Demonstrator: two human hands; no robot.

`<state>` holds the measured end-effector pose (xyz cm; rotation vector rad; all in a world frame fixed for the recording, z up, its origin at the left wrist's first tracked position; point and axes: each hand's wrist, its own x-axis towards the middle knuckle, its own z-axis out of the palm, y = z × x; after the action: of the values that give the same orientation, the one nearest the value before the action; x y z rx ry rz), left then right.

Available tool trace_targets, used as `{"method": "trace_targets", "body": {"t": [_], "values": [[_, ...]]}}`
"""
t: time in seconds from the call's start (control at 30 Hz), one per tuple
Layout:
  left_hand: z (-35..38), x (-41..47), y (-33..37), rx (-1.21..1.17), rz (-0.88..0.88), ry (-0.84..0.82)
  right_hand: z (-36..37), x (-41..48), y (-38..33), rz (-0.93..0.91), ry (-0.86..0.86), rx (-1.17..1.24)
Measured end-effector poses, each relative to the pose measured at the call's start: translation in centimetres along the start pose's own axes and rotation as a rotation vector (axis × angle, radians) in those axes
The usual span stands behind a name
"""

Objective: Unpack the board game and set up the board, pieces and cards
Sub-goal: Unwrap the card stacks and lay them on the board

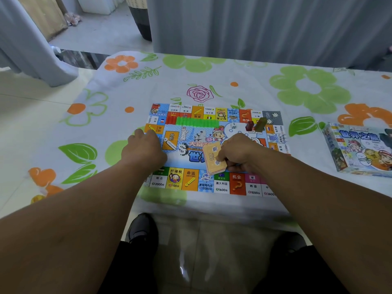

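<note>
A soft white cloth [233, 66] printed with green and orange flowers and one pink outlined rose covers the table. Pleated grey curtains [254, 24] hang behind it at twelve o'clock, and glossy pale floor tiles [25, 124] show at nine o'clock.

The flat rectangular game board [191, 181] lies in the middle of the cloth, its rim made of small coloured squares with printed prices around a blue cartoon centre.

At the board's nine o'clock edge the left hand [144, 149] rests knuckles up. Its fingers are tucked under and out of sight, so I cannot tell whether it grasps anything.

Toward eleven o'clock on the board stands a short cluster of red plastic pieces [171, 119]. Just beside it, a long row of translucent green plastic pieces [197, 122] runs along the twelve o'clock side.

Near the board's centre the right hand [239, 151] pinches a thin stack of peach-coloured cards [213, 159], thumb on top. The stack is tilted, with its rounded corners fanned slightly over the board.

At one o'clock on the board sit a small white die [233, 125], a dark red token [249, 125] and an olive token [260, 123], the two tokens close together.

Well apart at three o'clock, the shiny cardboard game box [360, 151] lies on the cloth.
</note>
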<state>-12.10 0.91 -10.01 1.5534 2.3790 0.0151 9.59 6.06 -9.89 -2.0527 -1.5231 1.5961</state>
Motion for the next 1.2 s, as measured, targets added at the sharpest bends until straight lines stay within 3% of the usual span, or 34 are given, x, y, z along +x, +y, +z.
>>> {"method": "trace_targets", "body": {"t": [0.2, 0.3, 0.43, 0.53, 0.63, 0.87, 1.2], "values": [[-1.1, -0.6, 2.3, 0.026, 0.093, 0.151, -0.5, -0.8, -0.5, -0.013, 0.017, 0.069], [-1.5, -1.1, 4.3, -0.295, 0.131, 0.131, -0.9, -1.4, -1.2, -0.046, -0.017, 0.224], [-1.5, -1.6, 6.6, -0.998, -0.09, -0.227, -0.9, -2.3, -2.3, -0.08, -0.11, 0.454], [-1.5, -2.0, 7.3, -1.252, -0.232, -0.524, -0.3, -2.6, -2.7, -0.089, -0.165, 0.513], [-1.3, -1.7, 7.1, -1.436, -0.257, -0.587, 0.2, -2.5, -2.8, -0.095, -0.173, 0.52], [-1.0, -1.1, 6.4, -1.494, -0.336, -0.563, 0.1, -2.7, -2.7, -0.153, -0.028, 0.18], [-1.5, -1.0, 5.7, -1.379, -0.3, -0.478, 0.3, -2.8, -3.2, -0.208, -0.106, 0.281]]}}
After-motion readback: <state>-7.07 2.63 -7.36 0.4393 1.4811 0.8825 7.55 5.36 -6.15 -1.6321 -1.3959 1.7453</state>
